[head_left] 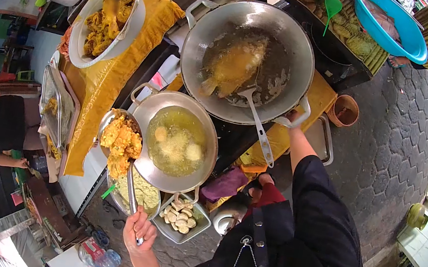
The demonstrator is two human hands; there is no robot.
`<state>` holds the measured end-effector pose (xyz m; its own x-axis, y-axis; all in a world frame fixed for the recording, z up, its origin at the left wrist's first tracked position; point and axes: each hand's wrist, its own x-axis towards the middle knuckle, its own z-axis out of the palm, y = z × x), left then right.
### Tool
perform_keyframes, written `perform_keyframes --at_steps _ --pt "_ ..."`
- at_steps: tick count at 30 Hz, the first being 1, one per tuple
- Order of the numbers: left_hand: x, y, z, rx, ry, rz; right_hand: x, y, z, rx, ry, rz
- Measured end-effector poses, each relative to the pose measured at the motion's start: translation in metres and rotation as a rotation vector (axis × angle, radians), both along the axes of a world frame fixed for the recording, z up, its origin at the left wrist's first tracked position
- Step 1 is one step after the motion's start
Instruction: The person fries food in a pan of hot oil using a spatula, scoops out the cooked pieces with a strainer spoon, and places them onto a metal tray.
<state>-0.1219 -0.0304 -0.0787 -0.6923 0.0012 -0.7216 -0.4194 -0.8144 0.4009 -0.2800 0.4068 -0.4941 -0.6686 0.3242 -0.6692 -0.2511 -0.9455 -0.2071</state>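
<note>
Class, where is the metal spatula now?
In the head view, the metal spatula leans in the large wok at upper centre, blade beside the fish, handle crossing the rim left of the right hand.

You're in an outdoor frying kitchen, kinda street-stall style tbh. You've got a large pan [196,54] of oil at 12 o'clock, a smaller pan [140,121] of frothy oil towards 9, a white tub [76,48] of fried food at 10, plus a turquoise basin [415,51] between 1 and 2. Your hexagonal paving [404,165] at 3 screams open air.
</note>
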Motion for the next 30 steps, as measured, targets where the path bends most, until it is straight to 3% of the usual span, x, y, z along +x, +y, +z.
perform_keyframes --at_steps 5,9,11,15,17,18,19,21,30 --pt "0.002 -0.002 0.004 -0.013 0.002 -0.015 0.034 0.014 -0.051 0.350 -0.453 0.737" --pt "0.003 -0.001 0.014 0.001 0.016 -0.006 0.075 -0.032 0.089 0.669 -0.499 1.034" --pt "0.004 -0.001 0.020 -0.025 0.026 -0.017 0.096 -0.043 0.128 0.522 -0.374 1.051" --pt "0.005 -0.001 0.022 -0.017 0.065 -0.033 0.102 -0.072 0.206 0.479 -0.230 0.947" --pt "0.008 0.000 0.019 -0.015 0.060 -0.046 0.097 -0.082 0.223 1.062 -0.405 1.183" --pt "0.010 -0.002 0.018 -0.021 0.035 -0.058 0.100 -0.085 0.194 1.766 -0.393 1.036" --pt "0.013 -0.003 0.020 -0.025 0.039 -0.042 0.098 -0.088 0.205 1.770 -0.374 1.044" --pt "0.016 -0.001 0.024 0.049 -0.006 -0.069 0.080 -0.085 0.234 2.047 -0.624 1.115" --pt "0.028 -0.003 0.069 -0.085 0.057 -0.052 0.079 -0.041 0.331 2.110 -0.656 1.249"
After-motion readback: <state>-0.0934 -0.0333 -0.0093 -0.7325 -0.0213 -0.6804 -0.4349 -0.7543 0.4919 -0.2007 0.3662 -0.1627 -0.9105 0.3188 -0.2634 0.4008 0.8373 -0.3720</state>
